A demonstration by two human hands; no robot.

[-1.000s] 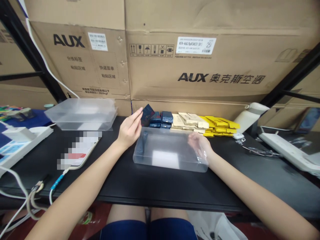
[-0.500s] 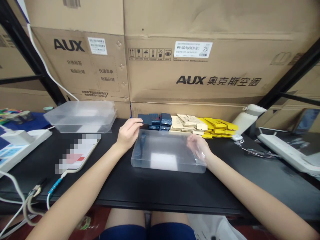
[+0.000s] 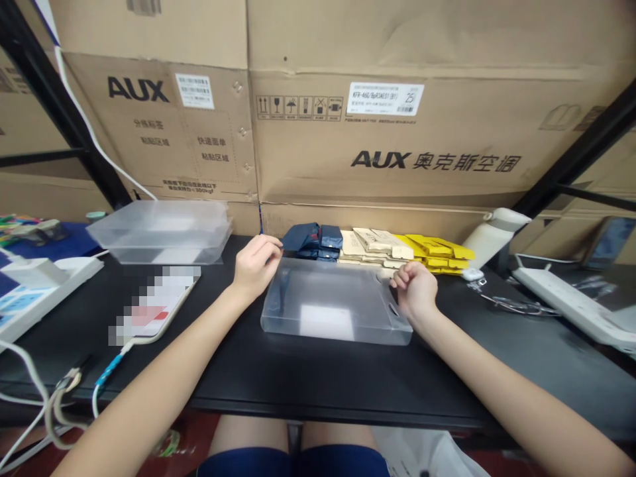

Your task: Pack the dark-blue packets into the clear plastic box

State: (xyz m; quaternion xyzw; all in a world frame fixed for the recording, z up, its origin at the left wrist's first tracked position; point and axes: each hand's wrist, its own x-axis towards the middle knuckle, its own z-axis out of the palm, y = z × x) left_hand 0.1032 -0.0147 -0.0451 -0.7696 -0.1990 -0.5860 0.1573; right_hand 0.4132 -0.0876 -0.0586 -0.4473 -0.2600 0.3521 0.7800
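Observation:
A clear plastic box (image 3: pixel 328 291) lies on the black tabletop between my hands, a white label on its front side. My left hand (image 3: pixel 257 265) is at its back left corner, thumb and fingers pinched together on the left end of a dark blue packet (image 3: pixel 302 237). That packet is tilted against a small stack of other dark blue packets (image 3: pixel 330 240). At the box's right edge is my right hand (image 3: pixel 417 291), its fingers curled in. Whether anything is inside those fingers is hidden.
Behind the box stand stacked cream packets (image 3: pixel 375 245) and yellow packets (image 3: pixel 437 250). More clear boxes (image 3: pixel 159 228) are nested at left, near a phone (image 3: pixel 159 311) on a cable. A white bottle (image 3: pixel 494 238) and power strip (image 3: pixel 571 305) are at right. Cardboard (image 3: pixel 308 159) walls the back.
My right hand has moved right and up, from over the box's right part to its edge, fingers curling. The blue packet at my left fingertips has tilted; the left hand barely moved.

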